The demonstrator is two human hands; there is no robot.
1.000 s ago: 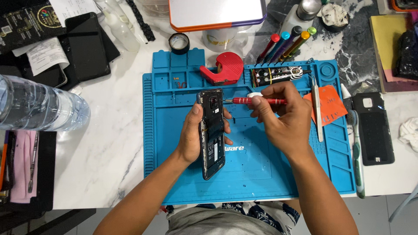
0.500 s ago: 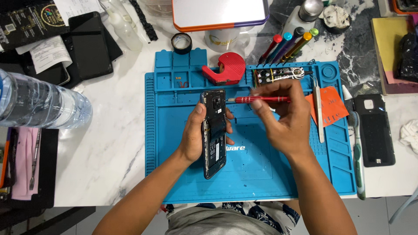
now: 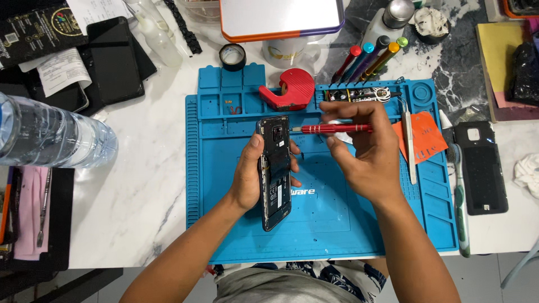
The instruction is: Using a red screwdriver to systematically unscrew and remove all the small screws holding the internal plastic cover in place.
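My left hand (image 3: pixel 251 175) grips an opened black phone (image 3: pixel 275 171), back cover off, tilted on its edge above the blue repair mat (image 3: pixel 224 224). My right hand (image 3: pixel 365 154) holds a red screwdriver (image 3: pixel 336 128) lying level, its tip touching the phone's upper right edge next to the camera area.
On the mat's top edge sit a red tape dispenser (image 3: pixel 289 90), several coloured screwdrivers (image 3: pixel 368 59) and a parts strip. Tweezers (image 3: pixel 409 147), an orange card (image 3: pixel 425 134), a toothbrush (image 3: pixel 457 191) and a black back cover (image 3: pixel 482 166) lie right. A water bottle (image 3: pixel 50 137) lies left.
The phone and both hands stay in nearly the same place; the screwdriver tip stays at the phone's top edge. Only the view shifts slightly.
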